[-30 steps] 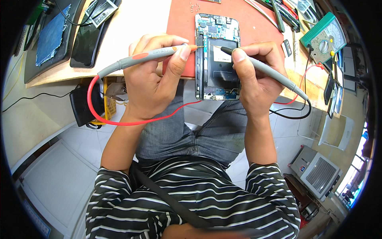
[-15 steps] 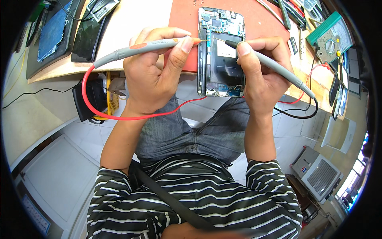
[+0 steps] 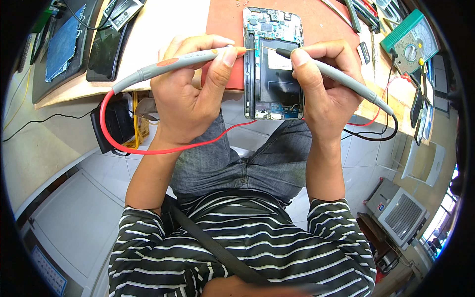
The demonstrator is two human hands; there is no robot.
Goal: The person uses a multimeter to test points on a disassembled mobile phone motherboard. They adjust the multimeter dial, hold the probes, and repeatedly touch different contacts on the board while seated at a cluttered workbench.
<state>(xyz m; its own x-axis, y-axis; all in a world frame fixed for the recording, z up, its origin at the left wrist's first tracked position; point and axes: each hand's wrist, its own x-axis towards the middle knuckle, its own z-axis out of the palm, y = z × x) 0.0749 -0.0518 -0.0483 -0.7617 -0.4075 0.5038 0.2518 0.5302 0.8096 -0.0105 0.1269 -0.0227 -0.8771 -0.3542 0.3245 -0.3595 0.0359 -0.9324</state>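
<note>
An opened smartphone (image 3: 279,94) with bare circuit boards lies on a red mat (image 3: 225,76), its near end reaching past the table edge. My left hand (image 3: 185,91) is closed round a grey and orange test probe (image 3: 183,60) with a red lead. Its thin metal tip is over the phone's left side. From the other side, my right hand (image 3: 329,84) grips a grey and black test probe (image 3: 341,78) with a black lead. That tip points left over the phone, close to the first one. Whether either tip touches the phone I cannot tell.
An analog multimeter (image 3: 411,47) in a green frame lies at the far right, leads attached. Tweezers (image 3: 336,12) and other tools are behind the mat. At the left are a dark phone (image 3: 105,54) and a blue cloth (image 3: 64,47). The red lead (image 3: 163,151) loops below my left hand.
The right probe's tip has moved slightly left, closer to the left probe's tip. My left hand has dipped a little. Both hands keep their hold, and the whole view has shifted slightly.
</note>
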